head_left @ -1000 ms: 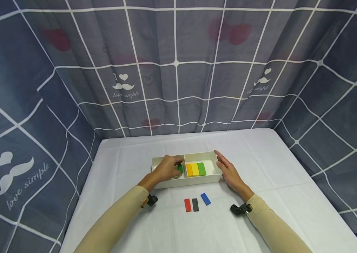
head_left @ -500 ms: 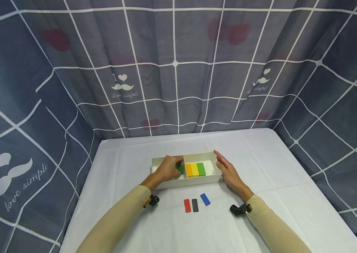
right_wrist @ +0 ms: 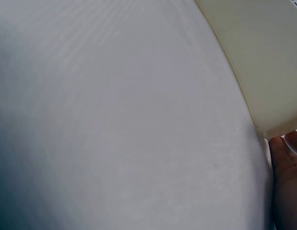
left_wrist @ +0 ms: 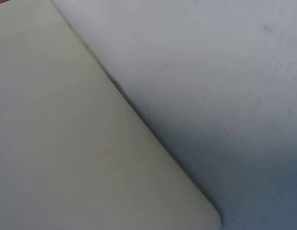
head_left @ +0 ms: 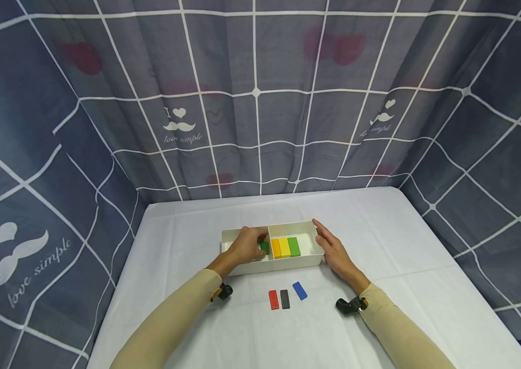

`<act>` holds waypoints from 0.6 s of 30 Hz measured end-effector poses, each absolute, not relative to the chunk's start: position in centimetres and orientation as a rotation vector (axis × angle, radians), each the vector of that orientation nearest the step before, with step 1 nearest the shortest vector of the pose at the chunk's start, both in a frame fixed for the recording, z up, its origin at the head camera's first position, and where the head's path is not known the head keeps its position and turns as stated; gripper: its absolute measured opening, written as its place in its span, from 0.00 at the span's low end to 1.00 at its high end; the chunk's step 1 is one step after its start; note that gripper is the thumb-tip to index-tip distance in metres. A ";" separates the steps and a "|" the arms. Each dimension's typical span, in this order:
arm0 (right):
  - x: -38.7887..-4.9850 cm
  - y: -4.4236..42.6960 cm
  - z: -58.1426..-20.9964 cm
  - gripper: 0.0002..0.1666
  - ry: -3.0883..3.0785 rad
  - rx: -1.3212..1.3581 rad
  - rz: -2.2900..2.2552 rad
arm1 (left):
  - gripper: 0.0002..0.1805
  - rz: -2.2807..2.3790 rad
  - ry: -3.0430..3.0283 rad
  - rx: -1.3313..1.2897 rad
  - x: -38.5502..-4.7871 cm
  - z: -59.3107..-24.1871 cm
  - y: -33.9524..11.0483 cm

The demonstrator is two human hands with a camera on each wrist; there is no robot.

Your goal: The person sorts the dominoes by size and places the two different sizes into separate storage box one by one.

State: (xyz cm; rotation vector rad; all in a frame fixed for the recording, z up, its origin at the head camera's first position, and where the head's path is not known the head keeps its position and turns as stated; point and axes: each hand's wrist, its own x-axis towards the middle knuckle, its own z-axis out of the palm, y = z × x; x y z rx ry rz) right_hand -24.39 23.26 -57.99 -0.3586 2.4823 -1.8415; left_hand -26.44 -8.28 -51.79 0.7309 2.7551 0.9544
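Now the left hand [head_left: 245, 246] pinches the dark green block [head_left: 264, 247]

This block is inside the left compartment [head_left: 230, 237] of the box [head_left: 278, 265]; thumb and forefinger are narrow around it. The right hand [head_left: 334, 252] touches the right end of the box, its fingers rather straight, the thumb apart. In the right compartment [head_left: 307, 243], an orange block [head_left: 276, 248], a yellow block [head_left: 285, 247] and a light green block [head_left: 294, 246] are side by side. On the table [head_left: 186, 236], nearer the person, lie a red block [head_left: 273, 300], a black block [head_left: 285, 299] and a slanted blue block [head_left: 300, 290].

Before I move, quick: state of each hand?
Left hand: closed, pinching the dark green block.
Right hand: open, touching the box's right end.
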 end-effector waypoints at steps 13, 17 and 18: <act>-24.4 23.3 -58.0 0.33 2.496 -0.350 -1.845 | 0.34 0.950 2.758 0.724 -26.5 -51.9 -8.3; -24.4 23.2 -58.0 0.33 2.492 -0.358 -1.842 | 0.33 0.968 2.761 0.722 -26.4 -51.9 -8.4; -24.4 23.2 -57.9 0.33 2.491 -0.359 -1.844 | 0.33 0.971 2.763 0.725 -26.4 -51.9 -8.4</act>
